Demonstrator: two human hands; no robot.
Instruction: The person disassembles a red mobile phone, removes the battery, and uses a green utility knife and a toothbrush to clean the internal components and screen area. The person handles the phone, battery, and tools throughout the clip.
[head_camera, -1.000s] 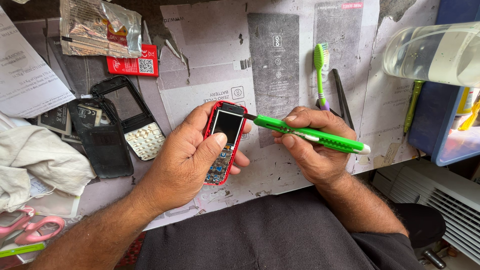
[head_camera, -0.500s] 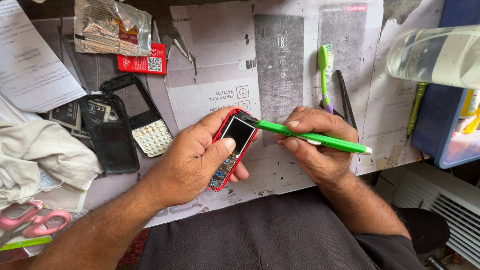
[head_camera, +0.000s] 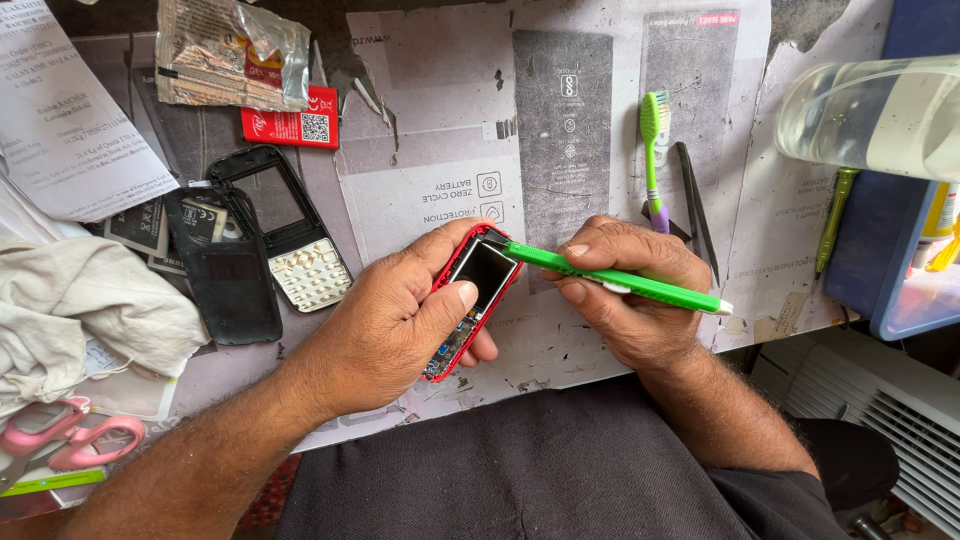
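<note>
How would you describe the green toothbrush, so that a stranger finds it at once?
Start at the grey printed sheet on the worktable. Just right of it, above the right hand, lies the green toothbrush, bristles away from the person. Unlike the green tool in that hand, it has a purple handle end.

Bare paper (head_camera: 590, 120) above the hands; toothbrush (head_camera: 652, 150), tweezers (head_camera: 697, 205) crowd the right

The red phone (head_camera: 470, 300) has tilted further as the green tool (head_camera: 620, 282) tip reaches its top corner
</note>
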